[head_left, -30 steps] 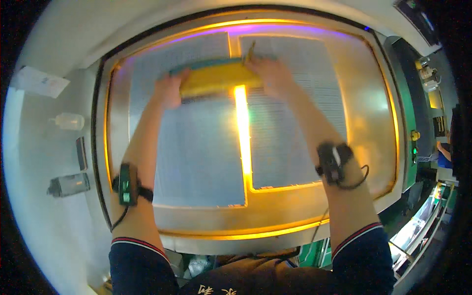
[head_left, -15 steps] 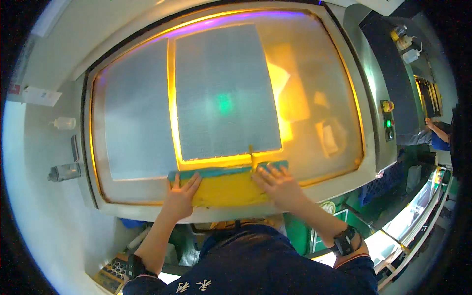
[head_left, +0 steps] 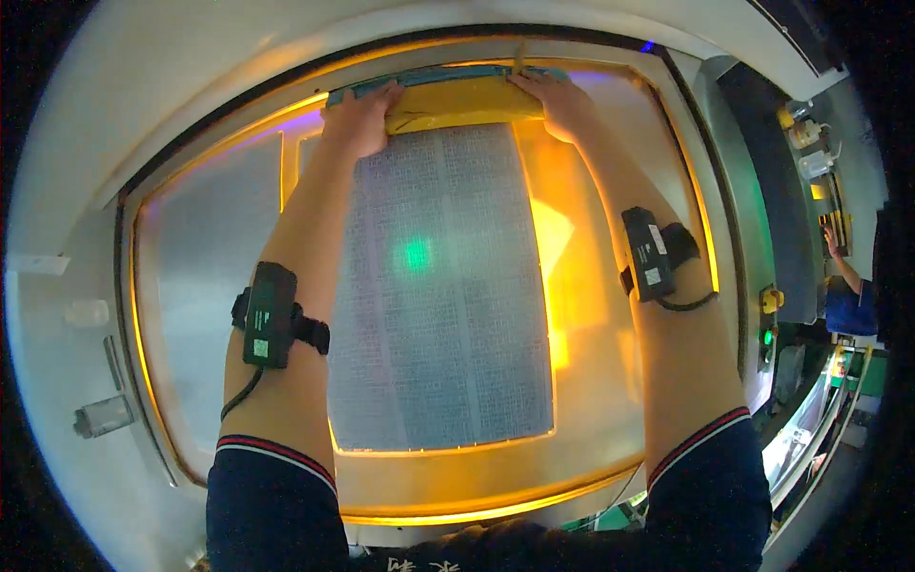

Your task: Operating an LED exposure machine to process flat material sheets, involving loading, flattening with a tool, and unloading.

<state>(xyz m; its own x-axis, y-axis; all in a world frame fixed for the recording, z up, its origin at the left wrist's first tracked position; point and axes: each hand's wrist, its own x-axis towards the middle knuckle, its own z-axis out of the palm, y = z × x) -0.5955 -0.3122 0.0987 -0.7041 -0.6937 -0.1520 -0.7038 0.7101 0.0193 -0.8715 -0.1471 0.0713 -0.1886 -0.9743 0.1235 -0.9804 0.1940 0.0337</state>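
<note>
Both arms reach to the far edge of a lit table, where my left hand (head_left: 360,119) and my right hand (head_left: 564,103) grip the two ends of a wide yellow wiper (head_left: 453,103) with a teal strip along its far side. My fingers curl over the strip; their tips are partly hidden. A thin upright piece stands on the wiper close to my right hand. Below it lies a grey, finely patterned sheet (head_left: 448,324), whose far end the wiper covers. Another grey sheet (head_left: 205,229) lies to the left, partly behind my left arm.
The table's raised frame (head_left: 724,191) surrounds the sheets. Clear bottles (head_left: 105,417) stand at left. On the right are a green-lit button panel (head_left: 768,336), several bottles (head_left: 810,162) on a dark counter, and another person (head_left: 851,305) at work.
Both hands have moved the wiper from the near edge of the table to the far edge, across the patterned sheet. My arms are now stretched out, and the view has shifted.
</note>
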